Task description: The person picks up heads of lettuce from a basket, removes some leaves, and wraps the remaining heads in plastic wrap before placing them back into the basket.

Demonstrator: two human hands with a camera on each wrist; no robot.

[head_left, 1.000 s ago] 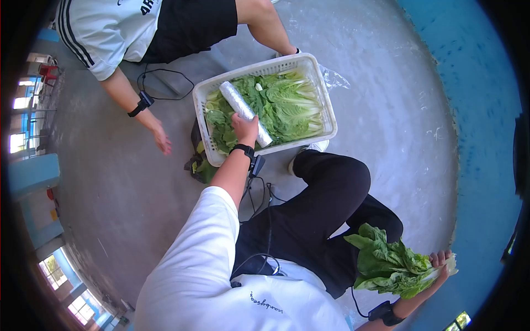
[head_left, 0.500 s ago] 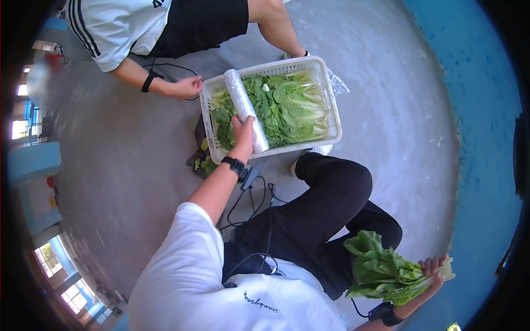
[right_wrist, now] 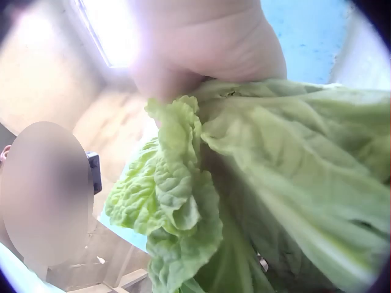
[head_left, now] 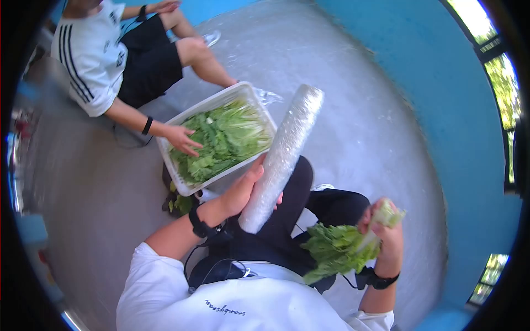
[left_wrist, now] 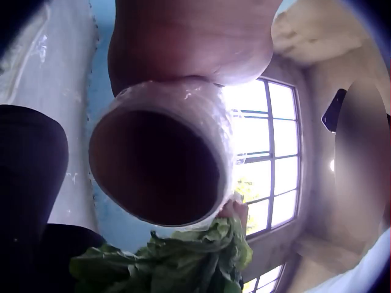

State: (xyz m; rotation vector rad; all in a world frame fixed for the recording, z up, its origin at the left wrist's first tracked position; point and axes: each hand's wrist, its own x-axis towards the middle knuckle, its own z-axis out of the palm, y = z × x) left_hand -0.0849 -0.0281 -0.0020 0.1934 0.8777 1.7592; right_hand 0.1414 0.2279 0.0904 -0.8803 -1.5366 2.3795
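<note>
My left hand (head_left: 243, 190) grips a thick roll of cling film (head_left: 290, 146) near its lower end, thumb on one side and fingertips showing on the other. The roll slants up over my lap. In the left wrist view, its open tube end (left_wrist: 156, 168) faces the camera, with clear film wrapped around it. On the right, my right hand (head_left: 389, 231) clasps a bunch of lettuce (head_left: 337, 248) around its pale stem end. The green leaves hang toward my lap. Crinkled lettuce leaves (right_wrist: 183, 201) fill much of the right wrist view.
A white plastic crate (head_left: 229, 175) full of leafy lettuce (head_left: 221, 129) stands on the grey floor ahead. Another person's hand (head_left: 182, 139) reaches onto its leaves. Clear film (head_left: 268, 97) lies by its far corner. A blue wall (head_left: 430, 105) rises at the right.
The cling film roll has come up from over the crate toward me in my left hand. My right hand has brought the lettuce inward. The other person's hand has moved onto the crate's leaves.
</note>
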